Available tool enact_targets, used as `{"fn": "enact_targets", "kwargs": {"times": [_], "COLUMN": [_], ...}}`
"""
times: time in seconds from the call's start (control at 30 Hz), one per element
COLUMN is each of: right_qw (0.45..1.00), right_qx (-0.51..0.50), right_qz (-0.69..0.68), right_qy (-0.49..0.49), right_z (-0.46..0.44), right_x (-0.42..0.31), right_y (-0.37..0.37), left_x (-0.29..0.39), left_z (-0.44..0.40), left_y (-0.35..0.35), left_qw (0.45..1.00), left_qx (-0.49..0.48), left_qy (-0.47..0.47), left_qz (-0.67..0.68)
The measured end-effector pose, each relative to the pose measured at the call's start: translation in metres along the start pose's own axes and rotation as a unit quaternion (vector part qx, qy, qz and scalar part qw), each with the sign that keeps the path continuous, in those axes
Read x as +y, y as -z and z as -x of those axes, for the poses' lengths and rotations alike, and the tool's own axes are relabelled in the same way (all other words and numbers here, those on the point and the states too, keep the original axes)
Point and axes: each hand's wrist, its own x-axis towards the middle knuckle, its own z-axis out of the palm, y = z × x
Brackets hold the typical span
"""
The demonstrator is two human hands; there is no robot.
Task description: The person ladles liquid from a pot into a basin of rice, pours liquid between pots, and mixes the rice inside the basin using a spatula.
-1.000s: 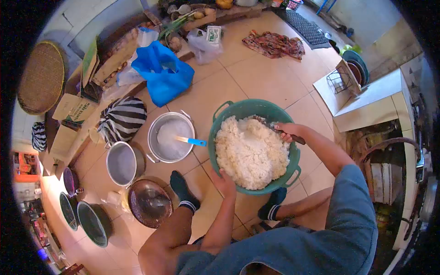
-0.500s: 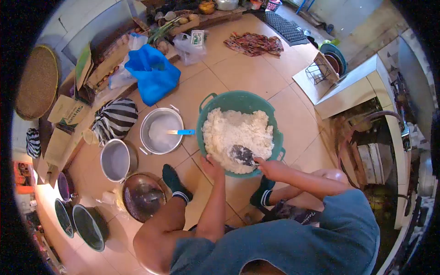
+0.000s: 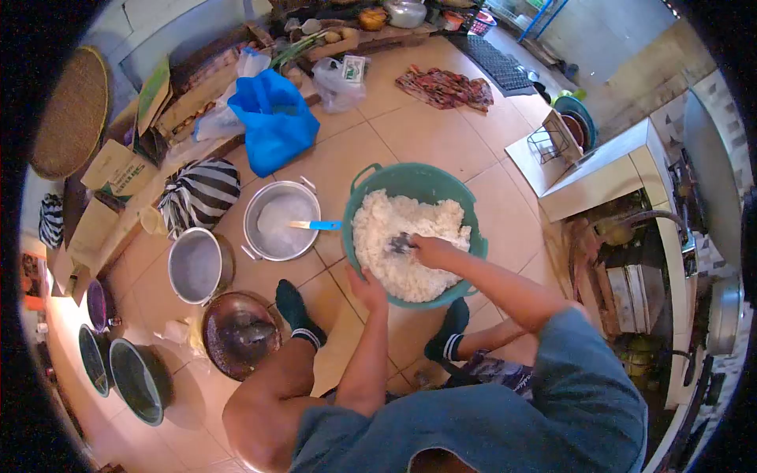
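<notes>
A round green basin (image 3: 422, 175) stands on the floor between my feet, holding a heap of white rice (image 3: 414, 272). My right hand (image 3: 432, 251) is closed on a dark spoon (image 3: 400, 243), whose head is partly sunk in the middle of the rice. At the basin's near left rim rests my left hand (image 3: 367, 291), its fingers against the outer side. Left of the basin is a metal pot (image 3: 277, 251) with white contents and a blue-handled utensil (image 3: 325, 225) lying across its rim.
Around the left side are a second metal pot (image 3: 200, 268), a brown basin (image 3: 236, 347), a striped bundle (image 3: 201, 197) and dark tubs (image 3: 140, 386). A blue bag (image 3: 276, 126) and a patterned cloth (image 3: 445, 87) lie beyond. At the right is a tiled counter (image 3: 603, 189).
My right hand went from the basin's right side to its near edge, then up to the middle of the rice with the spoon. The left hand stays at the rim.
</notes>
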Motion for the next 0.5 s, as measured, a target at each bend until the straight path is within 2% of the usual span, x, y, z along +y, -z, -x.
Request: {"fn": "enact_targets", "kwargs": {"times": [0.07, 0.17, 0.23, 0.27, 0.33, 0.37, 0.47, 0.5], "right_qw": [0.997, 0.987, 0.965, 0.947, 0.849, 0.771, 0.584, 0.569], "right_qx": [0.041, 0.122, 0.130, 0.134, 0.044, -0.004, -0.020, -0.043], "right_qz": [-0.045, -0.087, -0.227, -0.290, -0.521, -0.623, -0.788, -0.803], "right_qy": [-0.039, -0.052, -0.009, 0.017, -0.083, -0.135, -0.192, -0.174], "right_z": [-0.048, -0.074, -0.103, -0.101, -0.059, -0.034, -0.011, 0.002], "right_x": [-0.010, -0.016, 0.026, 0.030, 0.019, 0.009, 0.035, 0.049], "right_y": [-0.030, -0.053, -0.088, -0.077, -0.041, -0.023, -0.014, -0.010], "left_x": [0.016, 0.003, 0.004, 0.004, -0.015, -0.024, -0.006, 0.000], "left_z": [0.000, 0.001, 0.003, 0.002, 0.003, 0.005, 0.007, 0.006], "left_y": [0.014, 0.009, 0.012, 0.007, -0.002, -0.004, 0.003, 0.004], "left_qw": [0.995, 0.999, 0.999, 0.999, 0.999, 0.998, 0.998, 0.998], "left_qx": [-0.068, -0.043, -0.036, -0.029, -0.008, 0.000, 0.002, -0.014], "left_qy": [0.062, 0.022, 0.035, 0.041, 0.050, 0.054, -0.010, -0.004], "left_qz": [0.038, 0.016, -0.003, -0.008, 0.012, 0.020, -0.069, -0.063]}}
